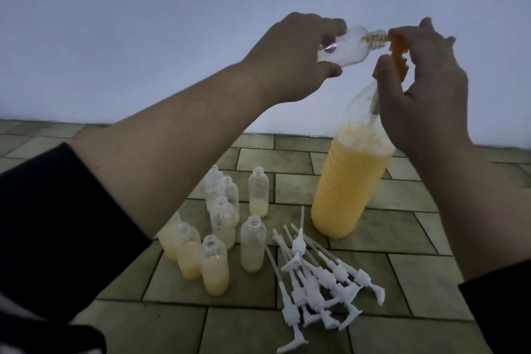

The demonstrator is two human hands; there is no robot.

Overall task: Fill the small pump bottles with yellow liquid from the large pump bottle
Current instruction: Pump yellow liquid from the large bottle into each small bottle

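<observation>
At right of centre the large pump bottle [349,181], about two-thirds full of yellow liquid, stands on the tiled floor [402,276], and your right hand [425,86] curls round its orange pump head [398,50] near the top of the frame. Your left hand [293,57] grips a clear small bottle [146,44] tipped sideways, its neck over the nozzle. Keep that neck seated on the spout and press slowly, so nothing drips onto the part-filled small bottles [218,227] and white pump tops [319,276] below.

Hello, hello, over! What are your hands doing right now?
Left hand holds small bottle sideways, mouth on the orange pump spout. Right hand grips pump atop large bottle. Nothing blocking.
</observation>
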